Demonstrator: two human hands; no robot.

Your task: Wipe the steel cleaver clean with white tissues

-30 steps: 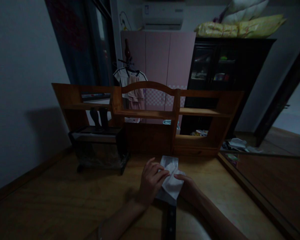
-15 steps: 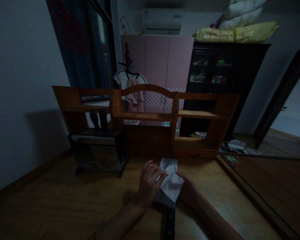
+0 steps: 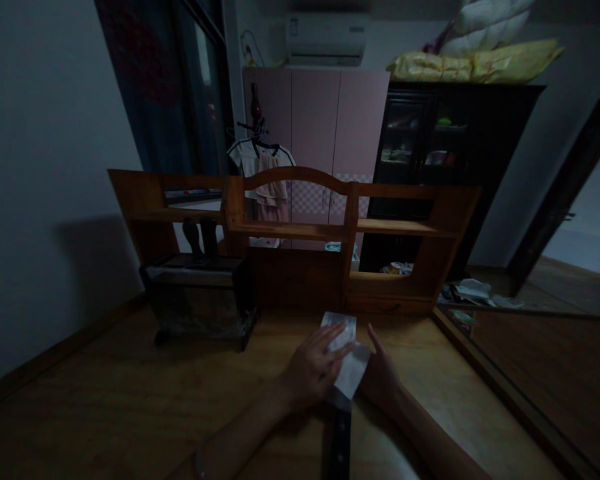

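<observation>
Your broad-bladed knife (image 3: pixel 341 430) is at the near edge of view, over the wooden tabletop (image 3: pixel 220 393), handle toward you and blade pointing away; whether the blade rests on the wood, you cannot tell from here. Across the middle of the knife's blade lies a white tissue (image 3: pixel 353 371), its corner jutting past the knife's right edge. Your left hand (image 3: pixel 311 371) comes in from the knife's left and lies over tissue and blade, fingers stretched long with narrow gaps between them. Your right hand (image 3: pixel 381 377) is at the knife's right, thumb raised clear of the tissue; its other fingers are hidden, so you cannot tell what they hold. Left of the knife and farther off stands a dark-framed box (image 3: pixel 195 310), two black handles (image 3: pixel 209 239) rising from it. Straight beyond the knife is a wooden shelf unit (image 3: pixel 295 231), and behind that a pink wardrobe (image 3: pixel 314 120).
</observation>
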